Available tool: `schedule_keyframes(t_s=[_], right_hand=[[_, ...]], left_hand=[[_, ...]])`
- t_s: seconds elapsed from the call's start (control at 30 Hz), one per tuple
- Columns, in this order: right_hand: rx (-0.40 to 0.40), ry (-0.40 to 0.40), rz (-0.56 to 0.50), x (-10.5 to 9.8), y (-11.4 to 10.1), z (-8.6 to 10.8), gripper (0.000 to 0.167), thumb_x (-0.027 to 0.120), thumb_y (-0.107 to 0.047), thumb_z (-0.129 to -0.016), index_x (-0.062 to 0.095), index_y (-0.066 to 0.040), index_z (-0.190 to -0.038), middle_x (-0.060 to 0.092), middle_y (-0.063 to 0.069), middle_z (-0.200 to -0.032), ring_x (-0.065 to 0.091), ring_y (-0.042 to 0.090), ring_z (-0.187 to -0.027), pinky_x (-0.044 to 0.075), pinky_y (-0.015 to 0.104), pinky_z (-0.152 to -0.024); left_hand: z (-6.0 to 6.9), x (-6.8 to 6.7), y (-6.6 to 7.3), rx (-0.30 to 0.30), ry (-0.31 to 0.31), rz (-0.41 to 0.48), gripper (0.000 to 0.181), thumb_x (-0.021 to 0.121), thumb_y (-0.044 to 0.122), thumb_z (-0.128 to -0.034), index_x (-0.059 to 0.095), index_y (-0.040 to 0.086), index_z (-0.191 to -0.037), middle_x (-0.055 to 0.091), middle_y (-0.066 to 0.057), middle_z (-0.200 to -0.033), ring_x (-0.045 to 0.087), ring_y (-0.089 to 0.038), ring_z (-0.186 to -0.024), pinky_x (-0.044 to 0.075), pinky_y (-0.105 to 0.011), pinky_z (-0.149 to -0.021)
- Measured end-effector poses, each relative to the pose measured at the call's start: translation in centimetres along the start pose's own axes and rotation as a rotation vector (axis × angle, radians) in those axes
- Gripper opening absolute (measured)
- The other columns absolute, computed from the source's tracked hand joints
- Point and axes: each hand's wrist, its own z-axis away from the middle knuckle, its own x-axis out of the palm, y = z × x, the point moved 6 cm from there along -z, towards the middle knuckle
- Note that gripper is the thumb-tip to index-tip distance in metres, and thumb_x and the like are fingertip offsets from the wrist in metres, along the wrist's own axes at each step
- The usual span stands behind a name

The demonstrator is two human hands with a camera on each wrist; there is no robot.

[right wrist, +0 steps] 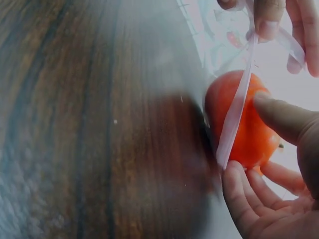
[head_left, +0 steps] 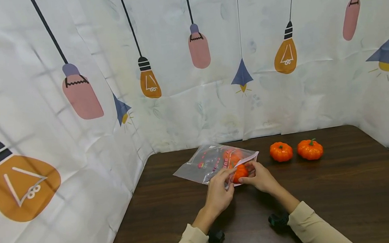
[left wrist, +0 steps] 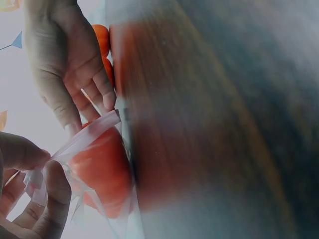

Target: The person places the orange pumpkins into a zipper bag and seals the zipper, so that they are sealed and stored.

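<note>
Bag: From far away I see a clear plastic bag with pink writing (head_left: 191, 169) lying on the dark brown wooden table (head_left: 344, 190).
Pumpkin in hand: A small shiny orange pumpkin (head_left: 240, 174) sits in the bag's mouth, part in, part out.
Left hand: The left hand (head_left: 218, 192) has thumb and finger squeezed together, pinching the bag's edge.
Right hand: The right hand (head_left: 262, 177) has its fingers bent around that pumpkin, spread about as wide as it is.
Other pumpkins: An orange pumpkin inside the bag (head_left: 232, 156) lies farther in. A round orange pumpkin (head_left: 281, 152) and a wider orange pumpkin with a green stem (head_left: 310, 149) sit on the table.
Doing it well: I think the pumpkin is going in. I would lift the pale pink strip (left wrist: 94, 130) over its fat middle, then push gently, so nothing snags.
Head view: Only here can I make out the deeper pumpkin.
Left wrist view: This shows the pinch up close.
Right wrist view: This shows the thumb pressing the pumpkin and the strip crossing it.
</note>
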Motion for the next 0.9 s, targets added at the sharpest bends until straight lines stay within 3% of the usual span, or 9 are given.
schedule_keyframes(t_s=[0.23, 0.5, 0.73, 0.9], right_hand=[[0.027, 0.005, 0.001, 0.0, 0.0, 0.1, 0.044, 0.081, -0.02, -0.086, 0.059, -0.002, -0.119, 0.068, 0.014, -0.113, 0.066, 0.02, -0.093, 0.056, 0.035, -0.078], [0.014, 0.005, 0.01, 0.2, -0.3, 0.4, 0.035, 0.079, -0.017, -0.088, 0.062, -0.004, -0.116, 0.07, 0.012, -0.113, 0.068, 0.02, -0.092, 0.056, 0.034, -0.077], [-0.057, -0.079, -0.003, 0.7, -0.7, 0.5, 0.039, 0.077, -0.019, -0.09, 0.065, -0.006, -0.125, 0.072, 0.013, -0.117, 0.068, 0.022, -0.096, 0.056, 0.034, -0.075], [-0.144, -0.172, -0.021, 0.9, -1.2, 0.6, 0.039, 0.072, -0.02, -0.095, 0.064, -0.005, -0.13, 0.071, 0.016, -0.123, 0.069, 0.025, -0.101, 0.057, 0.038, -0.081]], left_hand=[[-0.1, -0.1, 0.2, -0.005, -0.004, -0.006, 0.046, 0.072, -0.005, -0.0826, 0.072, 0.009, -0.127, 0.074, -0.003, -0.111, 0.059, -0.016, -0.08, 0.043, -0.018, -0.068], [0.0, -0.1, 0.2, -0.027, -0.001, -0.023, 0.045, 0.073, -0.004, -0.0816, 0.073, 0.009, -0.124, 0.073, -0.003, -0.113, 0.063, -0.017, -0.084, 0.05, -0.023, -0.072], [0.1, 0.0, 0.2, -0.03, -0.003, -0.037, 0.047, 0.074, -0.005, -0.0808, 0.072, 0.011, -0.125, 0.074, -0.003, -0.117, 0.07, -0.017, -0.104, 0.057, -0.033, -0.086], [0.1, 0.0, 0.2, -0.036, -0.008, -0.033, 0.047, 0.074, -0.004, -0.0811, 0.072, 0.011, -0.125, 0.074, -0.002, -0.115, 0.065, -0.017, -0.087, 0.049, -0.024, -0.073]])
